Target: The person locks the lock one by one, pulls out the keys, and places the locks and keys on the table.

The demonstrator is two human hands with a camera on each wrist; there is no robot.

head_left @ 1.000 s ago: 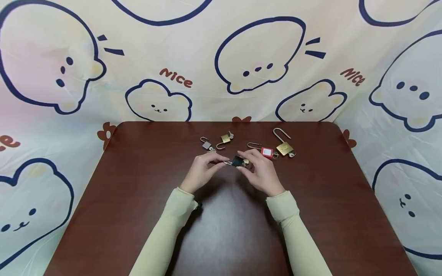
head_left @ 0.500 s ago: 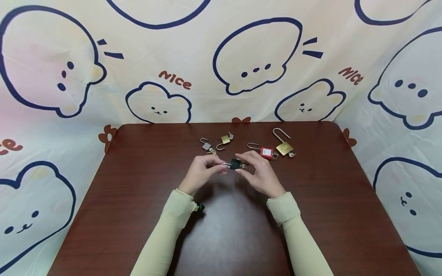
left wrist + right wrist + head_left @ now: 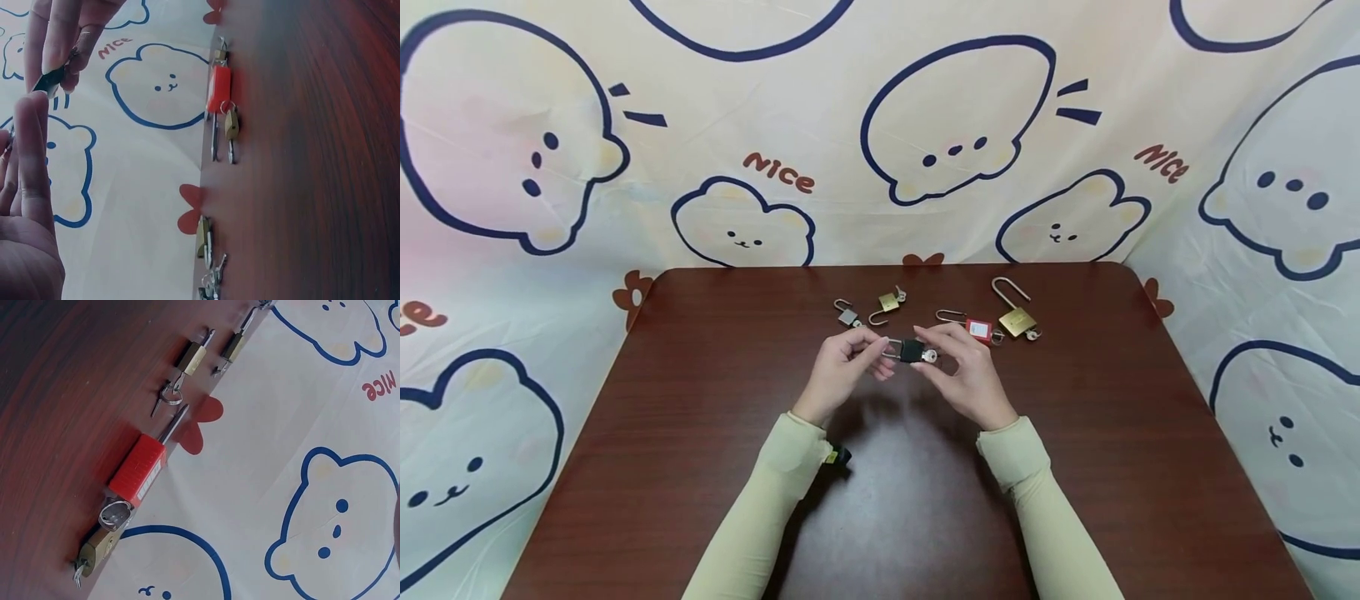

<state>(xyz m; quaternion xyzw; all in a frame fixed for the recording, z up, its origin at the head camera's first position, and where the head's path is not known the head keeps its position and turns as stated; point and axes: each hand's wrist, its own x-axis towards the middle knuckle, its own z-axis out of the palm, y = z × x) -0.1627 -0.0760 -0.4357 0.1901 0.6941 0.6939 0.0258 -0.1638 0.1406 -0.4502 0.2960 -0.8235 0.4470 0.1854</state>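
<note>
A small black padlock [image 3: 912, 351] is held up between both hands over the table, its shackle pointing left. My left hand [image 3: 838, 371] pinches the silver shackle [image 3: 892, 349] between thumb and fingers. My right hand [image 3: 966, 371] grips the padlock body by its top and bottom edges. A key [image 3: 929, 356] sticks out at the body's right end. In the left wrist view, the fingers of both hands meet around the dark padlock [image 3: 50, 80], hiding much of it. The right wrist view shows only a sliver of hand at its right edge.
Farther back on the brown table [image 3: 700, 417] lie other padlocks with raised shackles: a grey one [image 3: 849, 317], a small brass one [image 3: 889, 302], a red one [image 3: 979, 331] and a large brass one [image 3: 1018, 322]. A patterned cloth [image 3: 850, 225] hangs behind the table.
The black padlock has turned, so both shackle legs and the key now show more plainly. My left fingers have shifted on the shackle; the right hand keeps its grip.
</note>
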